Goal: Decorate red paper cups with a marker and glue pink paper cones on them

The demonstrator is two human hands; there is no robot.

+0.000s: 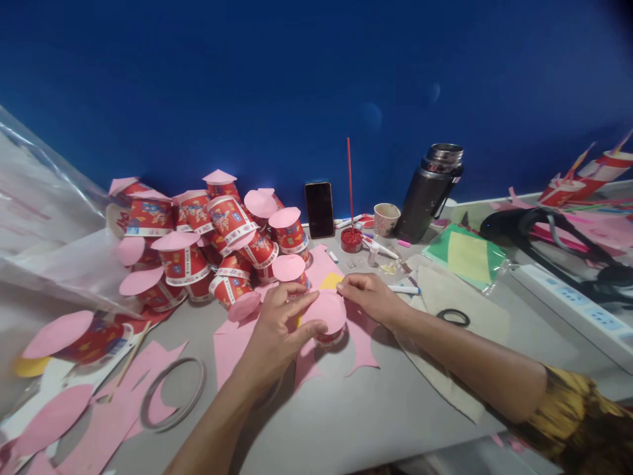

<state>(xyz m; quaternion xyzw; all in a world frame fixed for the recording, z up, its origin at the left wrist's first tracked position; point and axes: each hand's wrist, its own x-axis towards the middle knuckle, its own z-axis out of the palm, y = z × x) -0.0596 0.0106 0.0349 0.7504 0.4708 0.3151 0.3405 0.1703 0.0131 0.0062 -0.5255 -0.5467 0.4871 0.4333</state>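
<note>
In front of me a round pink paper lid (326, 310) sits on top of an upturned red paper cup (330, 340), which shows only at its lower edge. My left hand (281, 323) grips the lid's left side, thumb and forefinger apart on the paper. At the far right edge of the lid, my right hand (368, 297) has its fingertips pinched together on the rim. A bit of yellow paper (330, 281) lies just behind the lid. Pink paper offcuts (364, 346) lie under and around the cup.
Red cups with pink lids (185, 258) are heaped at the left. Behind stand a phone (319, 210), a red pot (351, 240) with a stick and a black thermos (429, 194). Rolls of tape (173, 394) and a power strip (573, 310) lie at the sides.
</note>
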